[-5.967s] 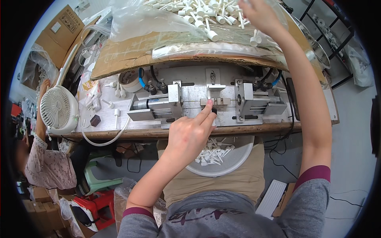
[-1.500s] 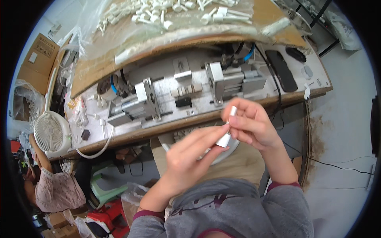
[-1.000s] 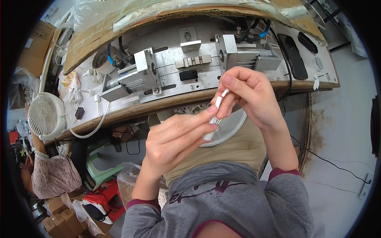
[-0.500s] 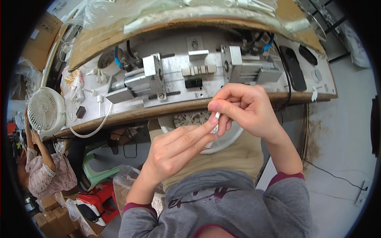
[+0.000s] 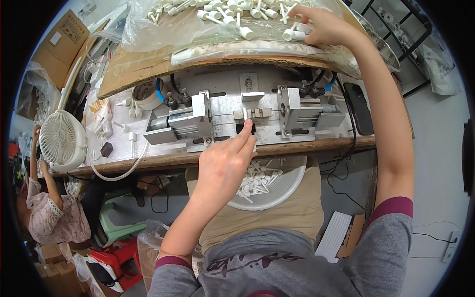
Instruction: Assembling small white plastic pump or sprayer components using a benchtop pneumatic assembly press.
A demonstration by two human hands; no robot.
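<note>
Here the left hand (image 5: 225,166) reached forward over the wooden bench edge (image 5: 297,146), forefinger stretched out and the other fingers curled under, its tip pressing a small white plastic part (image 5: 244,115) down at the black slot in the middle of the metal press fixture (image 5: 247,116); whether thumb and finger actually pinched the part could not be told, since the finger covered most of it. The fixture sat on a grey base plate, a pneumatic cylinder block (image 5: 175,126) to its left and a second clamp block (image 5: 302,111) to its right, blue hoses behind. The right hand (image 5: 321,24) was stretched far up and away, well apart from the left, fingers bent and closing on a white plastic piece (image 5: 292,34) at the edge of a heap of like white pieces (image 5: 232,12) lying on clear plastic sheeting over cardboard (image 5: 133,67). On the lap, just below the left hand, sat a white round basin (image 5: 282,190) with more white pieces in it. A small white fan (image 5: 62,141) stood at the left end of the bench, a roll of tape (image 5: 146,94) behind the cylinder, a dark phone (image 5: 358,109) at the right end. Another person in a pale patterned top (image 5: 47,218) was at the far left.
</note>
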